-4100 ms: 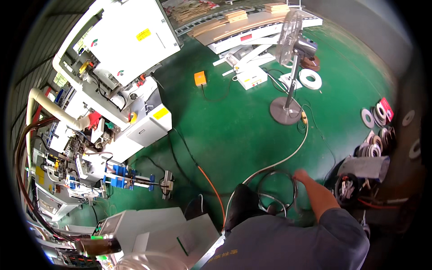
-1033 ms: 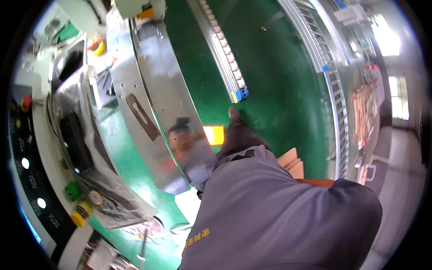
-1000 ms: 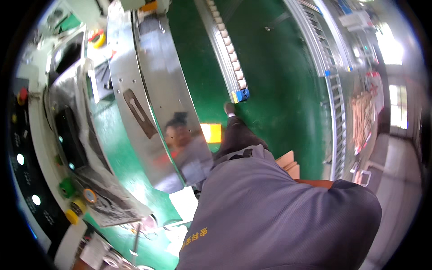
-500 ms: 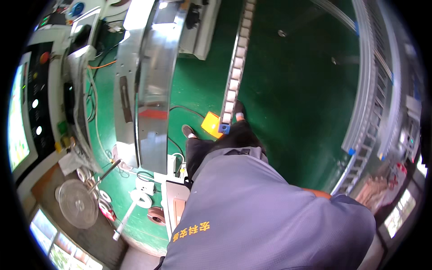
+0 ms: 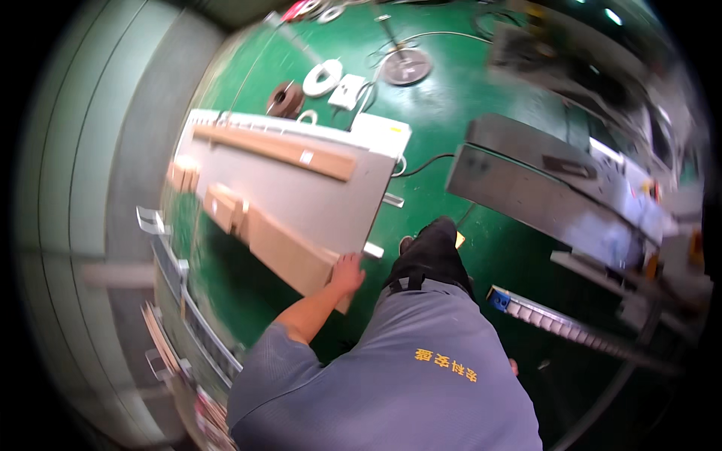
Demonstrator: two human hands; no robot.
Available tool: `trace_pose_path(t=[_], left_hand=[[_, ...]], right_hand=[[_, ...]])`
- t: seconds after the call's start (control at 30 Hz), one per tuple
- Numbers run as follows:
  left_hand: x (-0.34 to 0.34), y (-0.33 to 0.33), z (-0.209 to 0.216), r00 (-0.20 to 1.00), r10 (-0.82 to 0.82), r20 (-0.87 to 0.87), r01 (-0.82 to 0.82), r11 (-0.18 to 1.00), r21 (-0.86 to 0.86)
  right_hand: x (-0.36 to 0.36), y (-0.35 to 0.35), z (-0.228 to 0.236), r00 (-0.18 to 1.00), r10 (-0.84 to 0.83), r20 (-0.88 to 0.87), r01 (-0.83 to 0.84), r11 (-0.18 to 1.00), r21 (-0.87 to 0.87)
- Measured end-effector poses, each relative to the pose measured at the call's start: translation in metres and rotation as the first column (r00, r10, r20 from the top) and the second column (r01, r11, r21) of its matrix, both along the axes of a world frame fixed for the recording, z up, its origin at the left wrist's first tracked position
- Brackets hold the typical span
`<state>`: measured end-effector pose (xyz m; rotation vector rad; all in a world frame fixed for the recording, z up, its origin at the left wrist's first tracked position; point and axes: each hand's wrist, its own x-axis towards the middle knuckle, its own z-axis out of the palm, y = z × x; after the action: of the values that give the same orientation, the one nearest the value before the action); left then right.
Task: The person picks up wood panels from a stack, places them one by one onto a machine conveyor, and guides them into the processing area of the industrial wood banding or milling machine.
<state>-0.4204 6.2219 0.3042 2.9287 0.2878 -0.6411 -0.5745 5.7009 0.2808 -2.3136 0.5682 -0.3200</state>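
My left hand (image 5: 347, 275) reaches out to the left and lies on the near end of a long brown cardboard box (image 5: 289, 252), with its fingers stretched out. The box slants along the near side of a grey-topped table (image 5: 320, 207). Of my right hand (image 5: 514, 367) only a small bit shows past the right side of my shirt; its fingers are hidden. Another long, flat cardboard box (image 5: 274, 150) lies on the far part of the tabletop.
A metal machine bed (image 5: 541, 188) stands ahead on the right. Below it, a roller rail with a blue end (image 5: 560, 323) sticks out toward me. Rolls of tape (image 5: 323, 77) and a round stand base (image 5: 406, 66) are on the green floor beyond the table. Metal rails (image 5: 199, 308) run at the left.
My view has swung left, from the machine and roller rail to the table with cardboard boxes. My left hand has come into view and now touches a box.
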Motion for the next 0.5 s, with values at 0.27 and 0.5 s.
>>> trace_pose_path(t=[0.27, 0.5], left_hand=[[0.076, 0.008, -0.015, 0.832, 0.378, 0.407, -0.354, 0.925, -0.134], [0.219, 0.093, -0.072, 0.896, 0.403, 0.184, -0.392, 0.915, -0.096]], right_hand=[[0.200, -0.004, 0.122, 0.866, 0.490, -0.093, -0.493, 0.809, -0.321], [0.280, 0.108, 0.141, 0.449, 0.874, -0.189, -0.889, 0.415, -0.193]])
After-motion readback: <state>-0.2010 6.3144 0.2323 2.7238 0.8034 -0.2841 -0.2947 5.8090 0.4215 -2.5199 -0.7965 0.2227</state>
